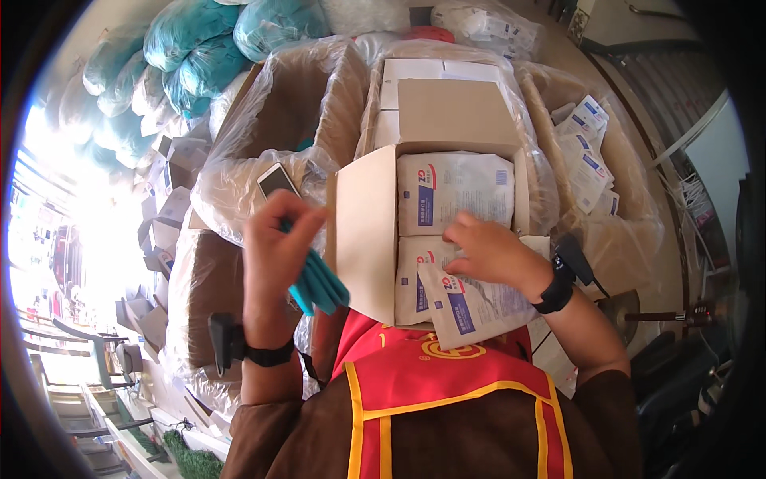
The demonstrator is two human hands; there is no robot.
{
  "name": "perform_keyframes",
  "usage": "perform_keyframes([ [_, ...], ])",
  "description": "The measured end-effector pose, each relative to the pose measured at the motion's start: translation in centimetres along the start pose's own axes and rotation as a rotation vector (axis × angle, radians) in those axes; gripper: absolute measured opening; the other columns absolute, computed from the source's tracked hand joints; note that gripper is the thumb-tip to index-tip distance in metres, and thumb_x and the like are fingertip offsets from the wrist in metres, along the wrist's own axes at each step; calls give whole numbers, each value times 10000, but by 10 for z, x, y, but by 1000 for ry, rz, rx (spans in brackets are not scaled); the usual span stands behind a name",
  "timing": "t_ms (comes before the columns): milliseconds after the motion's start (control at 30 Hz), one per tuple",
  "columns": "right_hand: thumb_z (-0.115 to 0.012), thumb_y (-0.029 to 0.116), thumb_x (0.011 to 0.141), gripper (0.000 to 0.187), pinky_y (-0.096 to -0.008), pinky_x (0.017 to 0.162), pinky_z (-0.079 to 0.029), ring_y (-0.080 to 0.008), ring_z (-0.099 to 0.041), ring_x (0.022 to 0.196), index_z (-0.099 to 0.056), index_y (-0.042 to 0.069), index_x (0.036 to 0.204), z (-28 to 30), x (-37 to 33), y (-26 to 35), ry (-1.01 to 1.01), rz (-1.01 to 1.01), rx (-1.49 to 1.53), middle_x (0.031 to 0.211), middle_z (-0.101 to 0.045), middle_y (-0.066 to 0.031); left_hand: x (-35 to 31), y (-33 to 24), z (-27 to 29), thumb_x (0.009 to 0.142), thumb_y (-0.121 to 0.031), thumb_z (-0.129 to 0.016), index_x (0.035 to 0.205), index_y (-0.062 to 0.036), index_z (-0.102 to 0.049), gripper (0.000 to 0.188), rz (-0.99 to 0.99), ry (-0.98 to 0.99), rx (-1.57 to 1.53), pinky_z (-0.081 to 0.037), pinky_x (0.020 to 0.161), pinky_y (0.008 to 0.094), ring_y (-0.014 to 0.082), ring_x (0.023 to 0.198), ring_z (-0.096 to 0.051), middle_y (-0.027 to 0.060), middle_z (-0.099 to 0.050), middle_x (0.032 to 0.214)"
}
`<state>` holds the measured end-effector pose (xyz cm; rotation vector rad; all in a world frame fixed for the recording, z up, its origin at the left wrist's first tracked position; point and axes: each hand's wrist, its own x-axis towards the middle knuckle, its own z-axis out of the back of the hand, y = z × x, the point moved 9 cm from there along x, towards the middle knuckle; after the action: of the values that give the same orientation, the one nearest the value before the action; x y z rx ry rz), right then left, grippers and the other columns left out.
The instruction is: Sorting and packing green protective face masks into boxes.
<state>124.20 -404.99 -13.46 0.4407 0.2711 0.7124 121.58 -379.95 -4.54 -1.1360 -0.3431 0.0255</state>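
My left hand [279, 243] is closed around a small stack of folded teal pieces [319, 287], held left of the open cardboard box [363, 239]. What the pieces are made of is unclear. The box holds flat white packets [459, 191] with blue and red print, in a far and a near group. One loose packet [479, 307] lies askew over the near group and the box's front edge. Over its upper edge is my right hand [487, 251], thumb and fingers bent and apart. Whether its fingertips touch the packet is hard to tell.
Plastic-lined cartons stand around the box: one at left [279, 104] with a phone [278, 182] on its near edge, one at right [582, 160] holding loose packets. Teal bags [195, 48] are piled at the far left. White cartons [443, 70] stand behind the box.
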Motion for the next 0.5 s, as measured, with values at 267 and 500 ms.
perform_keyframes([
  [267, -749, 92, 724, 249, -394, 669, -487, -344, -610, 812, -536, 54, 847, 24, -17, 13, -108, 45, 156, 887, -568, -124, -17, -3, -92, 776, -278, -762, 918, -15, -696, 306, -26, 414, 174, -481, 631, 304, 183, 672, -601, 94, -628, 764],
  [500, -721, 53, 738, 195, -386, 607, -478, -320, -610, 718, -550, 46, 833, 82, -38, 53, -400, 133, 108, 849, -578, -111, -21, -37, -118, 813, -157, -726, 899, -21, -690, 165, -146, 566, 11, -479, 616, 301, 201, 662, -604, 92, -625, 763],
])
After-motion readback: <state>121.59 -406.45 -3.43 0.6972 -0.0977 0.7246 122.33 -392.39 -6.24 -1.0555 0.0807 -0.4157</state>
